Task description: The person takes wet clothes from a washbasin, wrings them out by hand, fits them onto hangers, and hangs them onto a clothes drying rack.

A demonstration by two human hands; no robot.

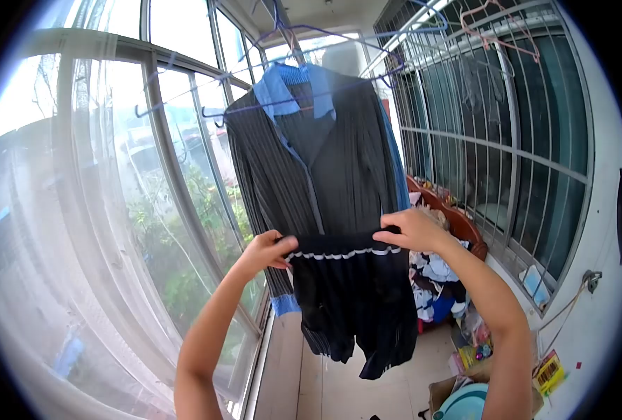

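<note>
Black trousers with a white line below the waistband (353,294) hang between my two hands. My left hand (267,252) is closed on the left end of the waistband, and my right hand (410,231) is closed on its right end. Directly behind them hangs a dark ribbed long-sleeved garment with a light blue collar (325,168); its lower part is hidden by the trousers. Blue hangers (304,29) show above the dark garment, some with nothing on them.
Sheer curtains (94,231) and windows line the left side. On the right are a barred window (500,147), a pink hanger (496,24) and a heap of clothes (437,280). A turquoise basin (465,402) sits at the lower right on the tiled floor (335,395).
</note>
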